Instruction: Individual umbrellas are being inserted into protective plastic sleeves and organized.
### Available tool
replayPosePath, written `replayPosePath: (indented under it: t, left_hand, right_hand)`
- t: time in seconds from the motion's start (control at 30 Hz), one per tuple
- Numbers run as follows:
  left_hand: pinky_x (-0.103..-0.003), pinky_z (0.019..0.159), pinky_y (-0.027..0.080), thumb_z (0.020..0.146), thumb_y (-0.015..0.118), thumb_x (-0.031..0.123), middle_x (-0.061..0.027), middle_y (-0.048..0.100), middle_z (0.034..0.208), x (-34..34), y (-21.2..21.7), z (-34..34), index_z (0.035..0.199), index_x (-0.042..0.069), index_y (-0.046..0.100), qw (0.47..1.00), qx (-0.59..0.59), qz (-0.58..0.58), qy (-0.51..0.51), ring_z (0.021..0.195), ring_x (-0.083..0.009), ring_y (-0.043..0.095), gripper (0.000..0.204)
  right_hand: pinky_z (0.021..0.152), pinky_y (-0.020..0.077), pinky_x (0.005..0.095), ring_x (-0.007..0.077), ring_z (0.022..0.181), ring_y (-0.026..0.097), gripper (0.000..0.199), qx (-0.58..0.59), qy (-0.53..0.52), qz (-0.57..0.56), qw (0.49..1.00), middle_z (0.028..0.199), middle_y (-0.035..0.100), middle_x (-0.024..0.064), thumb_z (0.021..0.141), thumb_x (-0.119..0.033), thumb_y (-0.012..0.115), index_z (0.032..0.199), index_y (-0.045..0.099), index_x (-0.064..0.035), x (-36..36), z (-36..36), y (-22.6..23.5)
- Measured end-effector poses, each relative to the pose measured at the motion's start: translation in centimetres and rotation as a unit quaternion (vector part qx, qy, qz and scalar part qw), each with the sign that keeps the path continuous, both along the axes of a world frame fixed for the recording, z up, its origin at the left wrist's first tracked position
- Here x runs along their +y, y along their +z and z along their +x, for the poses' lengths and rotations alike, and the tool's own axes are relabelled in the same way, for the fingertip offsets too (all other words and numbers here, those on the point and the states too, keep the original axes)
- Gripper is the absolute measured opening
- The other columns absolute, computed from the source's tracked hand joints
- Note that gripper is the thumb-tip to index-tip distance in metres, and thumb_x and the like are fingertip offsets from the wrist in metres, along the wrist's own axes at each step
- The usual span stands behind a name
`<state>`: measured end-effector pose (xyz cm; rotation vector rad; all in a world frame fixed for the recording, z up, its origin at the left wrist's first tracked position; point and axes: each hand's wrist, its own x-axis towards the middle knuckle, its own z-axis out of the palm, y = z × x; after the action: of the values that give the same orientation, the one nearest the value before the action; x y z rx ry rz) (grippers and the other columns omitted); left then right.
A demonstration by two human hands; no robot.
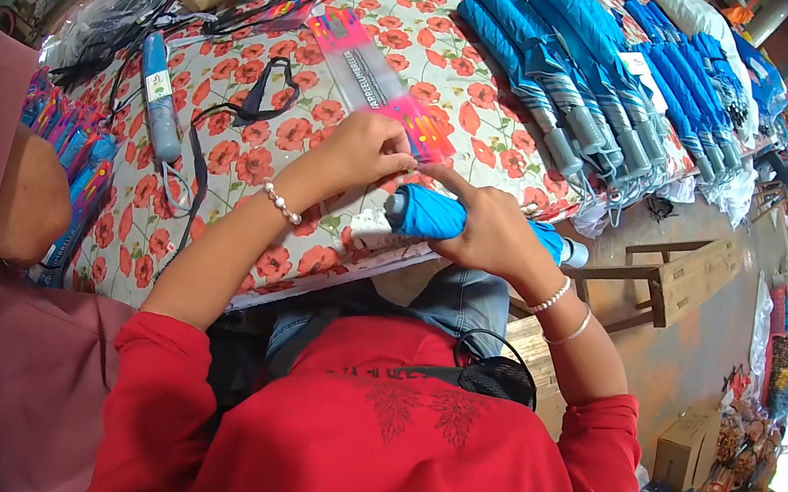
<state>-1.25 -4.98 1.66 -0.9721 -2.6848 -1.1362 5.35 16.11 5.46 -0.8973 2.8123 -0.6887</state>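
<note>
Head view: folded blue umbrella [438,216] gripped over flowered worktop [258,136].
Left hand [359,149] fingers pinched narrow on pink-ended clear sleeve [377,83] just above; right hand [492,230] fingers wrapped around umbrella; stacked blue umbrellas [608,85] well beyond, upper right.

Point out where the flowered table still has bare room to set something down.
Bare flowered cloth lies between the long clear sleeve and the stacked blue umbrellas. A smaller patch sits between the lone folded umbrella and the left hand. The far-left corner with bags is crowded.
</note>
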Motion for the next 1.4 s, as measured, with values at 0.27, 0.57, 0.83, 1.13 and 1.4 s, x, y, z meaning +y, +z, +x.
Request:
replayPosePath:
  t: [0.27,0.57,0.83,1.13,1.4]
  left_hand:
    - [-0.025,0.058,0.047,0.073,0.07,0.021,-0.0029,0.063,0.065,-0.8,0.5,-2.6,0.073,0.004,0.067,0.987,-0.16,0.003,-0.029,0.061,-0.0083,0.057,0.018]
    - [-0.021,0.052,0.044,0.076,0.062,0.003,-0.0055,0.06,0.066,-0.7,2.6,-1.1,0.074,0.001,0.058,0.884,-0.408,0.225,0.024,0.057,-0.011,0.056,0.004]
    - [-0.02,0.047,0.04,0.078,0.057,-0.001,-0.0013,0.053,0.061,0.6,-0.3,-1.3,0.076,0.002,0.053,0.906,-0.275,0.313,0.072,0.05,-0.0074,0.049,0.005]
    - [-0.021,0.058,0.046,0.076,0.056,-0.006,-0.0053,0.061,0.073,1.3,-1.1,0.0,0.078,-0.004,0.06,0.942,-0.239,0.231,0.047,0.06,-0.0094,0.056,0.004]
    - [-0.021,0.06,0.045,0.078,0.057,-0.001,-0.0062,0.061,0.074,0.3,0.0,-0.6,0.082,-0.005,0.061,0.915,-0.304,0.264,0.032,0.064,-0.0093,0.056,0.007]
  right_hand:
    - [0.059,0.0482,0.0451,0.0364,0.064,0.061,0.062,0.019,-0.013,0.015,1.0,0.068,0.061,0.0183,0.062,-0.028,0.065,0.123,0.051,-0.02,-0.6,-1.7,-2.4]
    - [0.054,0.0462,0.0451,0.0356,0.062,0.06,0.029,0.017,-0.041,-0.027,0.999,0.064,0.06,0.0159,0.057,-0.025,0.065,0.078,0.061,-0.0059,-1.3,-2.3,-2.5]
    - [0.055,0.0464,0.0455,0.0359,0.063,0.06,0.043,0.048,-0.033,0.004,0.998,0.066,0.06,0.0165,0.059,-0.023,0.06,0.099,0.061,-0.0072,-0.9,-2.1,-2.9]
    - [0.05,0.0444,0.0437,0.0354,0.057,0.058,0.046,0.074,-0.001,-0.013,0.997,0.06,0.059,0.0146,0.058,-0.024,0.061,0.1,0.06,-0.0047,-1.7,-2.5,-3.1]
    - [0.052,0.046,0.0432,0.0344,0.06,0.06,0.032,0.129,-0.044,-0.034,0.99,0.061,0.06,0.0145,0.055,-0.025,0.063,0.078,0.061,-0.004,-1.6,-2.7,-4.2]
